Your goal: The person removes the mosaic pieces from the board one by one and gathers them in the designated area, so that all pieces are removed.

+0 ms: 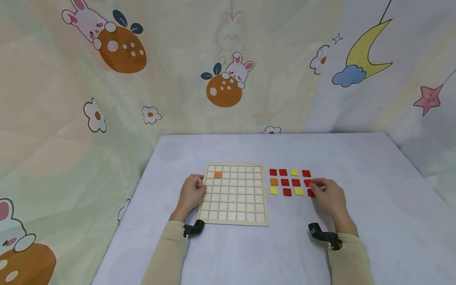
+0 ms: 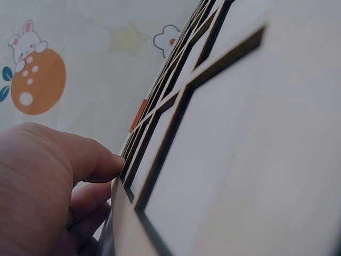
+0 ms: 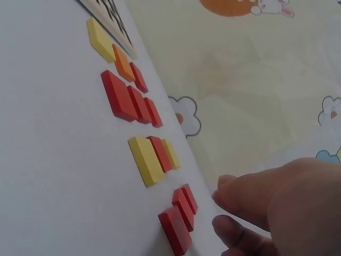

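Observation:
A pale wooden grid board [image 1: 265, 198] lies on the table, with one orange tile [image 1: 217, 174] in a cell near its top left. My left hand [image 1: 192, 194] holds the board's left edge, thumb at the rim and other fingers curled below, as the left wrist view shows. To the board's right, small square tiles lie in rows: several red, several yellow and one orange tile [image 1: 274, 181]. My right hand [image 1: 329, 198] hovers at the rightmost column, close to its red tiles [image 3: 176, 232]. Thumb and fingertips stand apart there, with nothing between them.
The table [image 1: 235, 257] has a pale cloth over it. A patterned backdrop [image 1: 178, 79] with printed rabbits and flowers hangs behind and to the sides. Each wrist wears a black camera mount, the left mount [image 1: 194, 228] close to the board's lower left corner.

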The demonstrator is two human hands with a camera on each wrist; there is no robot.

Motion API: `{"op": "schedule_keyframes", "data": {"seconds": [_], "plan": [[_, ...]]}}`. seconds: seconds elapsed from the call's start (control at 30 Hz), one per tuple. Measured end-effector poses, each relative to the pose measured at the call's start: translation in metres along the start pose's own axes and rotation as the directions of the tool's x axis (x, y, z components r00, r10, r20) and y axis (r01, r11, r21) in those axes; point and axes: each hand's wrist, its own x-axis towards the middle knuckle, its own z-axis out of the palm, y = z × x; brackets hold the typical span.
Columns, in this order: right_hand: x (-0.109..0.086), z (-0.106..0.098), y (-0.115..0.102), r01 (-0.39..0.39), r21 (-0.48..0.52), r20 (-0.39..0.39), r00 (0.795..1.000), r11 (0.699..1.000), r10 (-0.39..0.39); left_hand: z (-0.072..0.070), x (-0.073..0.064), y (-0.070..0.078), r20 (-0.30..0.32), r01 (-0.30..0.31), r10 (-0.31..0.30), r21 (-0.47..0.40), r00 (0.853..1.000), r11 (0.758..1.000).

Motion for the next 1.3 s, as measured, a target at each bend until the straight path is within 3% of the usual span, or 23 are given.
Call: {"op": "schedule_keyframes", "data": {"seconds": [0.37,0.57,0.73,0.87,1.3], "plan": [[0.000,0.030,-0.023,0.099,0.078,-0.139,0.986,0.992,-0.087,0.003,-0.003,-0.001,-0.028,-0.037,0.037,-0.004,0.999,0.999],[-0.005,0.044,-0.034,0.180,0.102,-0.146,0.976,0.978,-0.164,0.002,-0.003,0.000,-0.011,-0.008,0.008,-0.024,1.000,1.000],[-0.004,0.052,-0.041,0.199,0.097,-0.147,0.972,0.975,-0.183,0.001,-0.003,0.001,-0.006,-0.014,0.014,-0.016,1.000,1.000],[-0.004,0.061,-0.048,0.224,0.103,-0.137,0.968,0.969,-0.209,-0.001,-0.003,0.003,-0.007,-0.016,0.016,-0.022,1.000,1.000],[-0.010,0.087,-0.081,0.288,0.091,0.006,0.957,0.953,-0.290,0.000,-0.002,0.000,-0.003,-0.013,0.013,-0.021,1.000,1.000]]}}
